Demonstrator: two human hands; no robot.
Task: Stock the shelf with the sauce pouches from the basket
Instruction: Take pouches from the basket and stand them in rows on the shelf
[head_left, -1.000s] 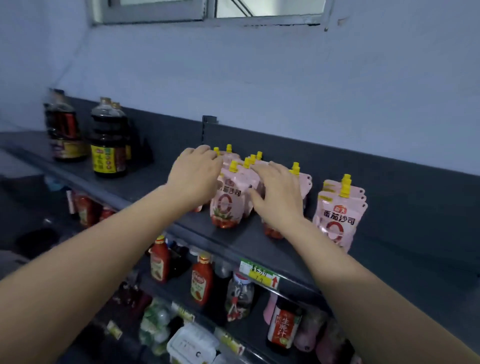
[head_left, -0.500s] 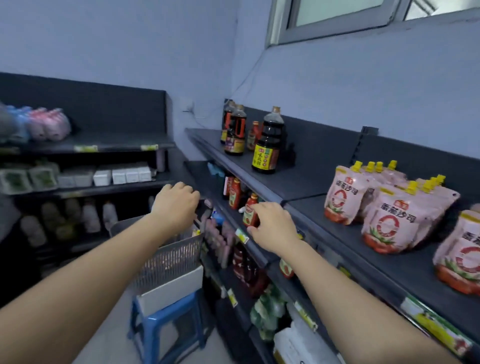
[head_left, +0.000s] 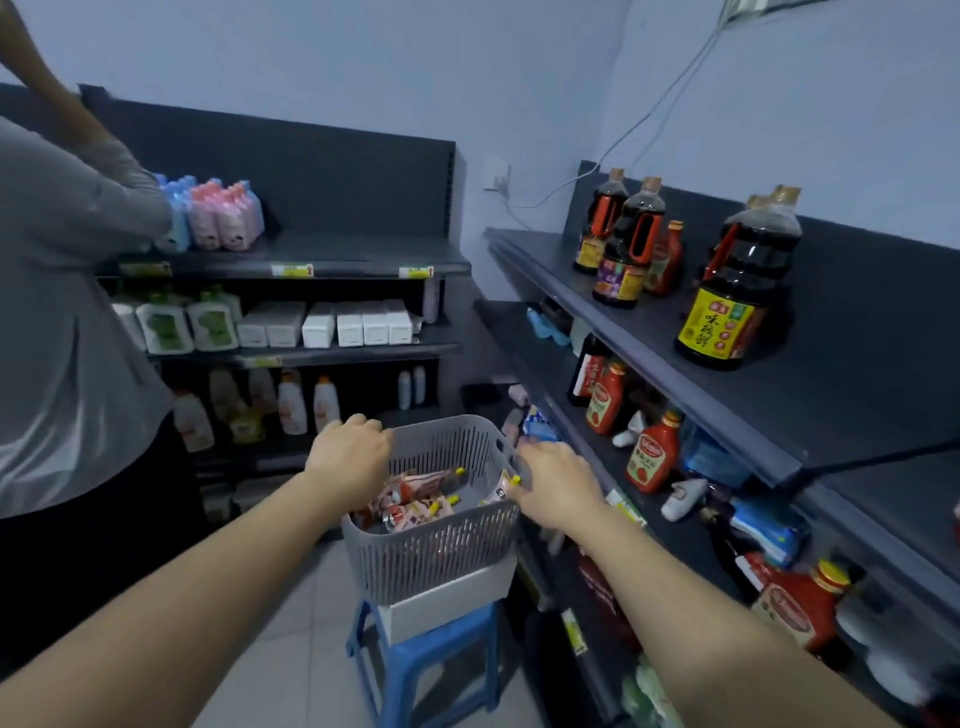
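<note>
A grey slotted basket (head_left: 426, 556) stands on a box on a blue stool, and several pink sauce pouches (head_left: 415, 501) with yellow caps lie inside it. My left hand (head_left: 349, 457) hangs over the basket's left rim with its fingers curled down towards the pouches, the fingertips hidden. Against the right rim is my right hand (head_left: 557, 486), thumb beside a pouch (head_left: 503, 488) that leans on the inner wall. Whether it grips that pouch is unclear. The dark top shelf (head_left: 769, 415) runs along the right.
Large soy sauce bottles (head_left: 737, 291) stand on the top shelf, with ketchup bottles (head_left: 652, 452) on the shelf below. A person in a grey top (head_left: 62, 322) stands close on the left at another shelf unit (head_left: 363, 257). Tiled floor (head_left: 306, 670) lies around the stool.
My view turned left from the pouches on the shelf to the basket. Both empty hands left the shelf and came down onto the basket.
</note>
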